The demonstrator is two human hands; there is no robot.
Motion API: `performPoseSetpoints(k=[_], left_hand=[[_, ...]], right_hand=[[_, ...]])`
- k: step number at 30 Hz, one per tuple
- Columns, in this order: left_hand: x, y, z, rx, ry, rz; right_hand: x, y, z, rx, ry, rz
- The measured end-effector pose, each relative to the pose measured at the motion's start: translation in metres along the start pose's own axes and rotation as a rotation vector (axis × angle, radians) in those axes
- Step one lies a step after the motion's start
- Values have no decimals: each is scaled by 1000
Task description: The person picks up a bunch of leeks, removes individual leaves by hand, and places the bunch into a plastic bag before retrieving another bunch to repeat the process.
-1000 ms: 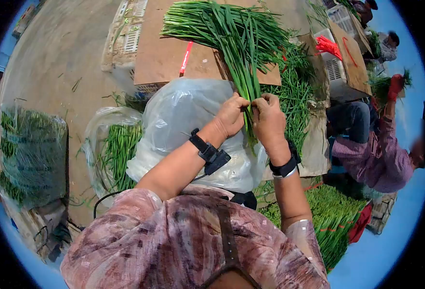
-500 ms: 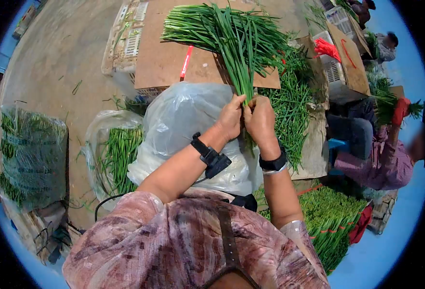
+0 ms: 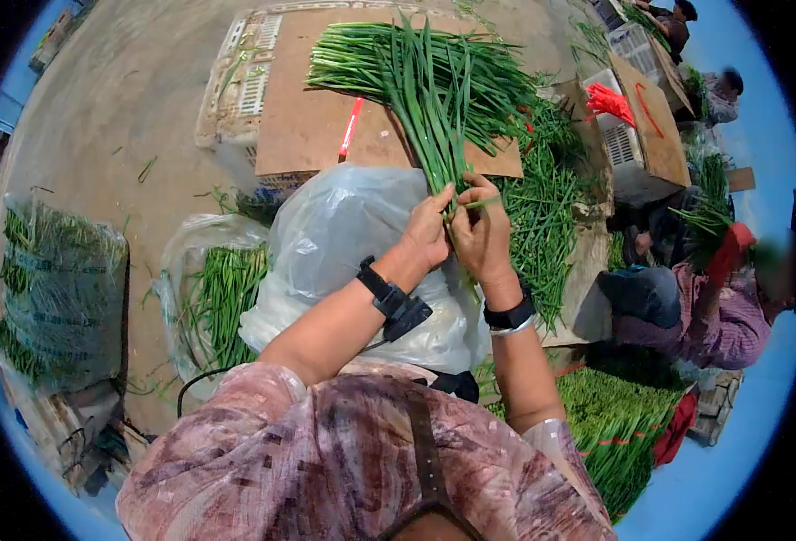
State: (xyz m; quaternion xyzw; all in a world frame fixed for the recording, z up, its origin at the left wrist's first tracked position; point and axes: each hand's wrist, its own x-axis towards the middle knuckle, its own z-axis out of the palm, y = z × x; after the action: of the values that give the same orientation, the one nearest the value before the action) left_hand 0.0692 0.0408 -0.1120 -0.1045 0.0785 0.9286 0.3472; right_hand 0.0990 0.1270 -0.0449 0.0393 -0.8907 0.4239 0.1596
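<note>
Long green stalks fan out away from me in a bunch, and my left hand is closed round its near end. Just to the right, my right hand pinches a thin green stalk between thumb and fingers, close against the bunch. Beyond my hands, a larger pile of green stalks lies on a brown board, under the tips of the held bunch. A red-and-white strip rests on the board. Clear plastic sheeting covers the area below my forearms.
Loose green stalks fill a container at the right. Bagged greens stand far left, with an open bag of stalks nearer. Red ties lie by a crate at upper right. A co-worker in a checked shirt sits at the right.
My right hand has turned and its fingers have lifted, with a thin stalk now showing across them. The bunch leans slightly more to the left. The co-worker's body and greens at the right have shifted.
</note>
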Motion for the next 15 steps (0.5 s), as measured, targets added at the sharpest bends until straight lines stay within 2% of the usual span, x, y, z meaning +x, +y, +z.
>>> performPoseSetpoints(k=[2, 3, 5, 6, 9, 10, 11, 13, 14, 15], left_hand=[[3, 1, -5, -13, -28, 51], [2, 3, -6, 4, -86, 22], [-1, 8, -10, 35, -205, -39], [-10, 8, 13, 111, -78, -4], [-16, 13, 26, 86, -100, -184], [-8, 10, 12, 80, -52, -69], [-9, 11, 15, 52, -70, -87], [-16, 15, 23, -3, -106, -125], [-15, 16, 20, -52, -203, -139], [-16, 16, 24, -83, -211, -134]], right_hand=[[-2, -1, 0, 392, 9, 152], [-2, -4, -4, 425, 37, 128], [-2, -9, -17, 616, -27, 346], [-3, -6, -23, 715, -24, 387], [-2, -7, -39, 993, 148, 551], [-4, 3, -47, 1039, 233, 575], [-5, 37, -59, 1196, 231, 521], [-2, 36, -76, 1398, 600, 667], [-8, 42, -80, 1189, 480, 709], [-15, 43, -82, 980, 362, 740]])
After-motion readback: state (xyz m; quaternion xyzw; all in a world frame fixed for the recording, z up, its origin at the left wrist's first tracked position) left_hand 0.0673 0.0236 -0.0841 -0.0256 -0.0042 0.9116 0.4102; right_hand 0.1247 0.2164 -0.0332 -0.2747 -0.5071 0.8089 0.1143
